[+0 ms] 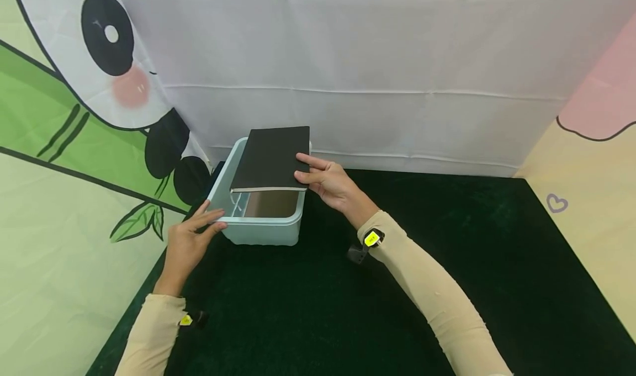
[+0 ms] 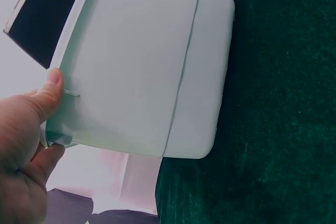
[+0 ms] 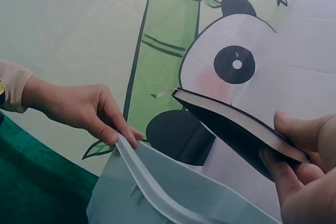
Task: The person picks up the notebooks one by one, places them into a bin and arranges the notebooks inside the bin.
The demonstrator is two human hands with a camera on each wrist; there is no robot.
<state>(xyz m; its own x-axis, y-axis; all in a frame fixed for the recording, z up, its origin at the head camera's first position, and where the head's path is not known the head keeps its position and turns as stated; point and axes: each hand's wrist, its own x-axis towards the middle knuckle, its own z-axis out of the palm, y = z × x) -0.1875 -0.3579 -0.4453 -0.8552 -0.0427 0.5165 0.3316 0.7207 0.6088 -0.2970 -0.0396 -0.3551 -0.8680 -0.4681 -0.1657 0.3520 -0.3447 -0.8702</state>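
Note:
A black notebook (image 1: 270, 158) with pale page edges is held over a light blue plastic bin (image 1: 260, 233). My right hand (image 1: 330, 185) pinches its right side between thumb and fingers. In the right wrist view the notebook (image 3: 231, 127) tilts above the bin's rim, and a thin ribbon (image 3: 160, 94) sticks out at its far corner. My left hand (image 1: 191, 238) grips the bin's near left corner, thumb on one side of the rim and fingers on the other. Inside the bin a flat brownish surface (image 1: 272, 204) shows; the notebook hides the rest.
The bin stands on a dark green cloth-covered table (image 1: 397, 310), near its back left. Behind the table hangs a pale fabric backdrop (image 1: 372, 61) with a cartoon panda on the left. A dark wrist strap (image 1: 371, 238) sits on the right sleeve.

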